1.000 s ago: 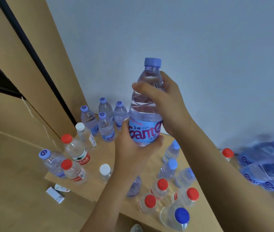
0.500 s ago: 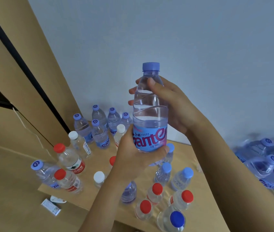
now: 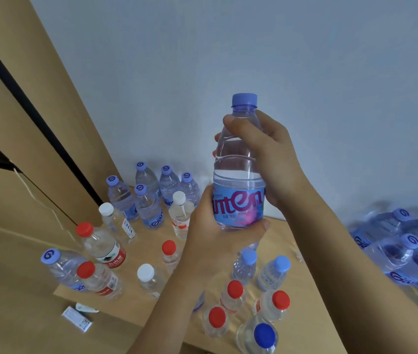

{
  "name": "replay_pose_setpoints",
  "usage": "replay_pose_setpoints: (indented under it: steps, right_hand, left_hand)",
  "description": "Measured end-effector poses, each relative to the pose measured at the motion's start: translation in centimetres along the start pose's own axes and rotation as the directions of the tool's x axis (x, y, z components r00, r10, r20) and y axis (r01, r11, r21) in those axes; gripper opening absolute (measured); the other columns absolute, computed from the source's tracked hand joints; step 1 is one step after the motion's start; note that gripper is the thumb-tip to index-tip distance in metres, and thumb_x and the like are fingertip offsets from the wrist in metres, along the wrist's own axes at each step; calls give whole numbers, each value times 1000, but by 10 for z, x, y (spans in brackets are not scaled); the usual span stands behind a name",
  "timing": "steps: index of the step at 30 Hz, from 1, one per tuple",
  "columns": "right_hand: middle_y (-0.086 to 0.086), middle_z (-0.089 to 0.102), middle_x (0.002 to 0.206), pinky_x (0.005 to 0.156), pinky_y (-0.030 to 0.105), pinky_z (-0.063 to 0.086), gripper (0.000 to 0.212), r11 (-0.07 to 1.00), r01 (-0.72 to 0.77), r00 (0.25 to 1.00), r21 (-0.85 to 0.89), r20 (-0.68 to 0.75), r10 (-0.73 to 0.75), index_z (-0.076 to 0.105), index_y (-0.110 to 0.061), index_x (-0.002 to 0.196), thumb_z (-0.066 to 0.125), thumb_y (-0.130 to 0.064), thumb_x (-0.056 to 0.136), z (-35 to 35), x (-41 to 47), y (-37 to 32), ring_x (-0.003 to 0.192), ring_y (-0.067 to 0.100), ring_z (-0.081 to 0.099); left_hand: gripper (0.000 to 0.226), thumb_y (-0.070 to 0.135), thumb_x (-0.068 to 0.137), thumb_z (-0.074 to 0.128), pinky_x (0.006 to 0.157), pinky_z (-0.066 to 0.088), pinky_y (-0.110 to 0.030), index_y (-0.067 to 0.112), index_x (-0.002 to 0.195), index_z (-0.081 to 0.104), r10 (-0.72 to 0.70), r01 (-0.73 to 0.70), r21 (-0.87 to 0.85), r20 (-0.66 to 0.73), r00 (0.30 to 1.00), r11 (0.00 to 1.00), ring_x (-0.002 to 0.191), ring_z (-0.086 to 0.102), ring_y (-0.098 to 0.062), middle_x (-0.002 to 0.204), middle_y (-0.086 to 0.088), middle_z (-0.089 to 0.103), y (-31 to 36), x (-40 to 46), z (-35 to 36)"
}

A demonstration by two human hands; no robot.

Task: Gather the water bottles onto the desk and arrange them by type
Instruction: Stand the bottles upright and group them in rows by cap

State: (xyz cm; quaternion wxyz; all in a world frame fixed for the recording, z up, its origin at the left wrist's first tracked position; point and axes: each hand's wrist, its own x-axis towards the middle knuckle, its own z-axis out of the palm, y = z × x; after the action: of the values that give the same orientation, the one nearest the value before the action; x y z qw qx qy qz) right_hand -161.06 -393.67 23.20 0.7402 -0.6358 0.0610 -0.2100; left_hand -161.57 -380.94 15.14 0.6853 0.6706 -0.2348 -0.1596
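Wooden surface [image 3: 149, 241] against grey wall [image 3: 305, 60]; bottle cluster [image 3: 151, 192] at 10 o'clock. Your left hand [image 3: 218, 241] and right hand [image 3: 271, 159] both clasp the blue-capped bottle [image 3: 238, 172].

Held bottle [image 3: 238, 180] label reads "anten" (first letter hidden by fingers, probably Ganten); other labels illegible.

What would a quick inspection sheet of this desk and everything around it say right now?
Surface: wooden desk, crowded with bottles.
Job's things: held bottle upright above the desk; purple-capped cluster by the wall; red-capped bottles at the front; wrapped pack at right.
Clutter: small box on the floor.
Hands: left hand grips the bottle's label end; right hand grips its upper part.
Cables: nothing seen.
Surroundings: pale wall, wooden cabinet.
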Motion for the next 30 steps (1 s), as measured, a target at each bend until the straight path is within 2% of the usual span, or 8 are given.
replay_pose_setpoints:
  steps: [5, 9, 11, 14, 19, 21, 24, 30]
  right_hand:
    - [8, 68, 89, 66, 31, 59, 22, 997, -19, 996, -71, -93, 13, 62, -9, 97, 67, -29, 92, -14, -3, -4, 77, 21, 74]
    - [14, 62, 102, 96, 53, 49, 36, 977, -162, 977, 138, 159, 140, 58, -6, 105, 53, -40, 95, -49, 0, -20, 97, 32, 63]
    - [14, 69, 105, 93, 50, 53, 34, 946, -218, 961, 240, 224, 165, 60, -8, 105, 48, -39, 97, -61, -2, -25, 98, 35, 68]
    - [10, 71, 92, 76, 40, 59, 26, 951, -195, 977, 239, 129, 168, 63, -10, 98, 51, -32, 96, -72, -6, -29, 83, 30, 71]
    - [10, 67, 79, 66, 42, 60, 19, 997, -48, 987, -60, -159, 38, 64, -7, 85, 62, -23, 94, -94, -16, -37, 71, 26, 69]
    - [10, 65, 77, 56, 32, 56, 18, 990, 23, 970, -140, -235, -56, 62, -5, 87, 63, -22, 94, -100, -20, -38, 64, 20, 69]
    - [10, 64, 78, 56, 26, 53, 19, 988, 15, 957, -152, -285, -58, 62, -6, 88, 64, -24, 94, -118, -24, -39, 64, 18, 68]
    - [12, 73, 103, 85, 47, 58, 37, 958, -167, 982, 232, 122, 141, 60, -9, 105, 47, -43, 98, -161, -31, -53, 98, 35, 71]
  left_hand:
    - [63, 25, 58, 86, 67, 55, -16, 23, 115, 61, -28, 29, -11, 33, 999, 1000, 90, 71, -10, 97, 9, 72, 1, 5, 9]
    - [42, 24, 58, 83, 74, 60, -35, 20, 98, 73, -76, 132, -196, 270, 960, 972, 89, 73, -26, 96, -9, 75, 8, 14, 13]
    - [48, 24, 59, 79, 84, 58, -48, 14, 105, 72, -85, 195, -255, 387, 918, 947, 95, 70, -36, 103, -19, 72, 9, 17, 22]
    - [54, 23, 62, 77, 91, 54, -56, 9, 113, 69, -91, 232, -282, 436, 895, 931, 99, 68, -38, 108, -20, 71, 7, 21, 41]
    - [66, 27, 53, 83, 81, 60, -41, 10, 113, 64, -96, 163, -176, 337, 937, 971, 100, 71, -33, 105, -13, 74, 8, 22, 81]
    - [68, 29, 47, 87, 73, 58, -27, 18, 110, 62, -81, 110, -97, 261, 962, 989, 92, 73, -20, 99, 0, 75, 10, 23, 97]
    - [70, 34, 44, 88, 72, 57, -23, 21, 107, 62, -75, 89, -48, 238, 968, 995, 90, 73, -15, 97, 4, 75, 12, 23, 111]
    - [50, 26, 56, 80, 84, 56, -42, 14, 104, 73, -88, 212, -200, 495, 864, 957, 93, 70, -29, 101, -12, 74, 18, 20, 124]
